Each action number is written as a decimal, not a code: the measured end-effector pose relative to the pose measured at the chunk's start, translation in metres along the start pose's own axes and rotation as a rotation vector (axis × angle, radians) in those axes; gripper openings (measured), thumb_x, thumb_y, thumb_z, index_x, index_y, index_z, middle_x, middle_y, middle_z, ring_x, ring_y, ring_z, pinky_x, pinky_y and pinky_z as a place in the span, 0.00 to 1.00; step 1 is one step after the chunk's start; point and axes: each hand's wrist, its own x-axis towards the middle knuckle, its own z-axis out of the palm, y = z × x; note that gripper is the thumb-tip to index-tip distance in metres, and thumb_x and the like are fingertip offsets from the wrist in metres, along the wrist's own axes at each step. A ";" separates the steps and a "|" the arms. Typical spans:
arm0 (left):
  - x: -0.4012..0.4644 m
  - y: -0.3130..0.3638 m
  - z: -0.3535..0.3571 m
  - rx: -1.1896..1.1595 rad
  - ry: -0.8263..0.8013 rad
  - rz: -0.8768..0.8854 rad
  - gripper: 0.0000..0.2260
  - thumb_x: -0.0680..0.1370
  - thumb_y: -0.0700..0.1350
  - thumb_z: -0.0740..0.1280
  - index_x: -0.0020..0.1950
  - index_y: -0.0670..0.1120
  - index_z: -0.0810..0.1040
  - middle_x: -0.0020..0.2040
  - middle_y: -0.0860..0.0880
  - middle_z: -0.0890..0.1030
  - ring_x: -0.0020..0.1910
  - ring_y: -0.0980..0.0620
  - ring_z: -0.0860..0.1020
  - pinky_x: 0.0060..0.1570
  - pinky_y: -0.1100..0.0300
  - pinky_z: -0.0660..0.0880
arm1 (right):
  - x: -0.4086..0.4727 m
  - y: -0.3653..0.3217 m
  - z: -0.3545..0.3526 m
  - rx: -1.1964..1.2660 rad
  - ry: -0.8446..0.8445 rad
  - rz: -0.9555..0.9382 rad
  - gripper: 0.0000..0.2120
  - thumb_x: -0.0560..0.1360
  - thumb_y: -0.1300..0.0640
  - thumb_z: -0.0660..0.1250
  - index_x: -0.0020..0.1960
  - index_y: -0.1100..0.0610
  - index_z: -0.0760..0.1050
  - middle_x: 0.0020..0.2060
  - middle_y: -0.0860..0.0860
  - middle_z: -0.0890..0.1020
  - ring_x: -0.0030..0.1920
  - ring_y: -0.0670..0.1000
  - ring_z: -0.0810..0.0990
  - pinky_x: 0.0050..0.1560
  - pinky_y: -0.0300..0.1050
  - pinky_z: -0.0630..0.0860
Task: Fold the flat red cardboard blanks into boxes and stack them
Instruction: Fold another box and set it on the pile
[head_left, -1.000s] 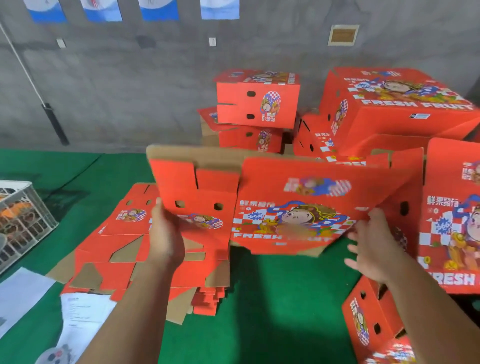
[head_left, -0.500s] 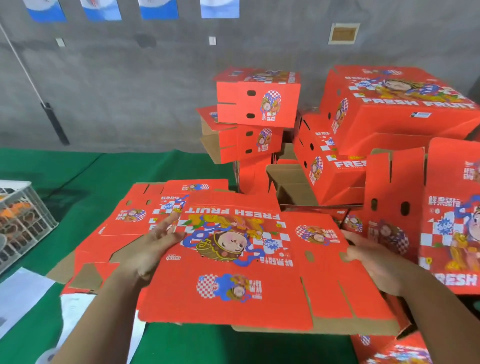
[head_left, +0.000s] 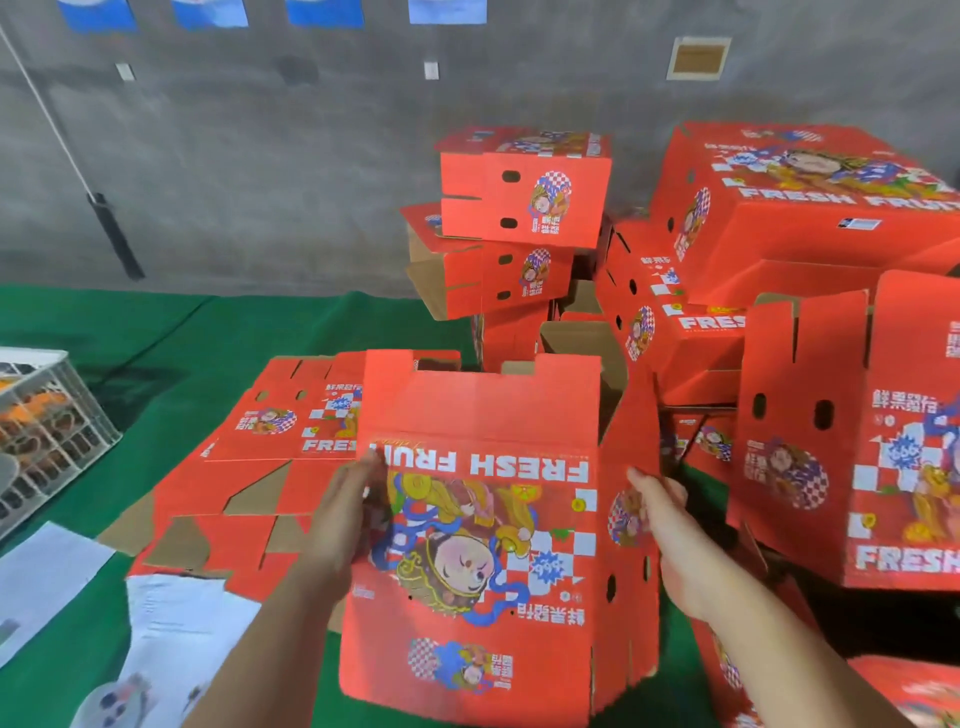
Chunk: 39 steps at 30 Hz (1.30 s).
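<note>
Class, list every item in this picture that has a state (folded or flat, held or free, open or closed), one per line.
Held blank: partly opened into a box shape, printed face up, gripped at both sides.
Left hand: gripping the blank's left edge.
Right hand: pressing its right side panel.
Flat blanks pile: unfolded, lying on the green table.
Top folded box: assembled, stacked on another.
Plastic crate: open-topped, holding something.

Two hands (head_left: 348, 525); one crate (head_left: 47, 431); two papers (head_left: 171, 618)
</note>
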 end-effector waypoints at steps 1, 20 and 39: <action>-0.001 0.000 0.005 -0.061 -0.063 -0.036 0.30 0.72 0.75 0.65 0.43 0.48 0.84 0.37 0.46 0.84 0.29 0.48 0.82 0.27 0.63 0.75 | -0.002 -0.005 0.004 0.044 -0.031 -0.017 0.17 0.83 0.51 0.66 0.68 0.57 0.71 0.45 0.53 0.79 0.42 0.50 0.77 0.44 0.45 0.73; -0.065 -0.004 0.079 -0.198 -0.008 0.107 0.33 0.70 0.77 0.57 0.52 0.49 0.75 0.45 0.39 0.83 0.34 0.44 0.82 0.31 0.56 0.76 | -0.046 -0.011 -0.057 0.098 -0.349 -0.138 0.19 0.75 0.37 0.65 0.64 0.38 0.76 0.59 0.41 0.85 0.51 0.39 0.85 0.51 0.43 0.74; -0.070 0.007 0.022 0.410 -0.337 0.521 0.10 0.82 0.55 0.64 0.51 0.63 0.86 0.74 0.54 0.76 0.75 0.55 0.70 0.75 0.42 0.66 | -0.013 0.050 -0.100 -0.449 -0.277 -0.635 0.35 0.82 0.59 0.66 0.79 0.30 0.56 0.79 0.30 0.47 0.80 0.43 0.58 0.74 0.57 0.69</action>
